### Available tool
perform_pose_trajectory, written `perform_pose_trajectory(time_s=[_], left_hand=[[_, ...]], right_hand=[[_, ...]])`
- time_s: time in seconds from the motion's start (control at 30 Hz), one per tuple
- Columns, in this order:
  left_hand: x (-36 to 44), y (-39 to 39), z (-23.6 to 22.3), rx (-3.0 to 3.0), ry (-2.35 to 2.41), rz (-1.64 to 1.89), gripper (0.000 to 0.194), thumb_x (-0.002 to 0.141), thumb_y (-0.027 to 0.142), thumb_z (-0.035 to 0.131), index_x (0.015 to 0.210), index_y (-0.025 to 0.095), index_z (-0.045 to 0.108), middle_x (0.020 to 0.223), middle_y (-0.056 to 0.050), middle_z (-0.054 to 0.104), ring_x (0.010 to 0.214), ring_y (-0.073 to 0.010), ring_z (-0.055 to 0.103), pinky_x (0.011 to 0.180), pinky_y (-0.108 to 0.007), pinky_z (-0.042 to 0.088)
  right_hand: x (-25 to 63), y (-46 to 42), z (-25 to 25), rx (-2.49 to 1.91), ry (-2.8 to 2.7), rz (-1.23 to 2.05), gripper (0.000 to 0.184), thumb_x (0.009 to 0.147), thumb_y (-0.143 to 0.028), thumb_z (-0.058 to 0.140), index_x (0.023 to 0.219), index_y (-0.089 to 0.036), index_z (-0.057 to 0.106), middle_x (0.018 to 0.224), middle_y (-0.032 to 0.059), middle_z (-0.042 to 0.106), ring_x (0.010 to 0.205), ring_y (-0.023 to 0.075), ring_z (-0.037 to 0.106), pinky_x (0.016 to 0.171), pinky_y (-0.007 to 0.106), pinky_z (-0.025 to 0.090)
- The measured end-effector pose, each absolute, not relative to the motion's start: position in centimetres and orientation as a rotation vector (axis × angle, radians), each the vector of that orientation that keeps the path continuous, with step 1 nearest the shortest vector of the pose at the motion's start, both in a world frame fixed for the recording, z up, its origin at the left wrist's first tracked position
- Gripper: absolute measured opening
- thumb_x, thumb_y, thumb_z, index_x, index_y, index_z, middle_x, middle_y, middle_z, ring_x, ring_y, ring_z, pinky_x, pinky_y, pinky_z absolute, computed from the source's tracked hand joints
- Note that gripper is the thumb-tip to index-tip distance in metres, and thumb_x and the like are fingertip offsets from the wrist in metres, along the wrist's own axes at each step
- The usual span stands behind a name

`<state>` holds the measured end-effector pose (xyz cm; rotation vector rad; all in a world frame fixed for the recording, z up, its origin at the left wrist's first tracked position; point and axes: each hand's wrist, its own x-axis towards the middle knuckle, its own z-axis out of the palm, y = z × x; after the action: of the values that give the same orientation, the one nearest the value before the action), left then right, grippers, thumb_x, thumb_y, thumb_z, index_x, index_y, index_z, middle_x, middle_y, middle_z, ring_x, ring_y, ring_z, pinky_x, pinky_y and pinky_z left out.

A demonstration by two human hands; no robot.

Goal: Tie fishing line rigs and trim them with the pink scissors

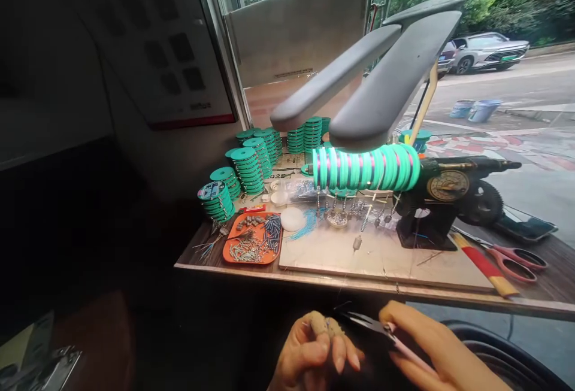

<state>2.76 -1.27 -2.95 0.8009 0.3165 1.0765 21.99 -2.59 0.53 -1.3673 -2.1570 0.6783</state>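
Right hand (433, 340) grips pink-handled scissors (371, 323), tips just beside the left hand (305, 352), in front of the bench (545, 289); left is pinched shut, can't tell on what. Bench carries a pale board (323, 253), orange parts tray (230, 239) and stacked green spools (247, 166); silver car (492, 49) parked outside.

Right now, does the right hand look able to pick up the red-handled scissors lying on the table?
Probably not straight away: the right hand holds another pair of scissors. Otherwise the way looks free, since the red-handled scissors lie with their grip end uncovered.
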Motion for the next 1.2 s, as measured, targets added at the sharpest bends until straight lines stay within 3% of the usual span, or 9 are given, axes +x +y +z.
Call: perform_pose_trajectory(time_s=[0.2, 0.33, 0.6, 0.8, 1.0, 1.13, 1.2], left_hand=[[1.7, -0.9, -1.6, 1.675, 0.720, 1.162, 0.028, 0.074, 0.030, 0.055, 0.055, 0.018, 0.037, 0.057, 0.001, 0.043, 0.060, -0.0123, 0.042, 0.064, -0.028, 0.036], [1.3, -0.9, -1.1, 1.938, 0.804, 1.130, 0.025, 0.077, 0.031, 0.050, 0.059, 0.019, 0.038, 0.065, 0.000, 0.046, 0.066, -0.0143, 0.045, 0.067, -0.030, 0.038], [1.0, -1.0, -1.1, 2.042, 0.836, 1.083, 0.025, 0.080, 0.034, 0.047, 0.061, 0.019, 0.042, 0.078, -0.004, 0.050, 0.080, -0.0185, 0.049, 0.071, -0.031, 0.041], [0.9, -1.0, -1.0, 2.097, 0.848, 1.067, 0.031, 0.082, 0.039, 0.043, 0.059, 0.019, 0.043, 0.075, -0.004, 0.052, 0.076, -0.0172, 0.051, 0.072, -0.031, 0.042], [0.8, -0.8, -0.8, 2.231, 0.856, 1.005, 0.031, 0.083, 0.039, 0.042, 0.060, 0.019, 0.047, 0.068, -0.001, 0.059, 0.067, -0.0137, 0.054, 0.086, -0.036, 0.037], [0.9, -0.9, -1.6, 2.279, 0.871, 1.032, 0.027, 0.081, 0.035, 0.044, 0.060, 0.019, 0.047, 0.063, 0.000, 0.058, 0.066, -0.0140, 0.054, 0.087, -0.038, 0.037], [1.1, -1.1, -2.5, 2.320, 0.875, 1.099, 0.024, 0.080, 0.034, 0.044, 0.061, 0.020, 0.048, 0.062, 0.000, 0.057, 0.068, -0.0151, 0.055, 0.088, -0.039, 0.036]], right_hand=[[21.4, -2.5, 0.2, -1.346, -2.215, 0.631, 0.016, 0.070, -0.011, 0.044, 0.080, -0.021, 0.053, 0.083, 0.0033, 0.064, 0.072, 0.0158, 0.060, 0.063, 0.021, 0.047], [21.2, -2.4, -0.1, -1.370, -2.239, 0.708, 0.016, 0.071, -0.011, 0.045, 0.083, -0.020, 0.052, 0.078, 0.0021, 0.060, 0.068, 0.0149, 0.057, 0.062, 0.022, 0.046], [20.6, -2.2, 0.0, -1.382, -2.242, 0.788, 0.016, 0.071, -0.011, 0.045, 0.083, -0.020, 0.050, 0.080, 0.0030, 0.059, 0.071, 0.0160, 0.056, 0.064, 0.024, 0.045], [20.4, -2.1, -0.1, -1.368, -2.244, 0.801, 0.018, 0.070, -0.010, 0.045, 0.084, -0.020, 0.049, 0.081, 0.0032, 0.058, 0.072, 0.0160, 0.056, 0.065, 0.024, 0.045], [20.0, -1.8, -0.5, -1.353, -2.210, 0.862, 0.012, 0.074, -0.011, 0.042, 0.080, -0.020, 0.046, 0.076, 0.0014, 0.056, 0.067, 0.0148, 0.053, 0.062, 0.023, 0.042], [19.7, -1.7, 0.2, -1.393, -2.083, 1.067, 0.005, 0.075, -0.019, 0.044, 0.073, -0.020, 0.041, 0.068, -0.0016, 0.049, 0.061, 0.0129, 0.045, 0.058, 0.022, 0.036], [19.6, -1.7, 0.2, -1.363, -1.950, 1.295, 0.014, 0.075, -0.027, 0.048, 0.069, -0.020, 0.037, 0.064, -0.0038, 0.040, 0.058, 0.0114, 0.038, 0.055, 0.021, 0.033]])
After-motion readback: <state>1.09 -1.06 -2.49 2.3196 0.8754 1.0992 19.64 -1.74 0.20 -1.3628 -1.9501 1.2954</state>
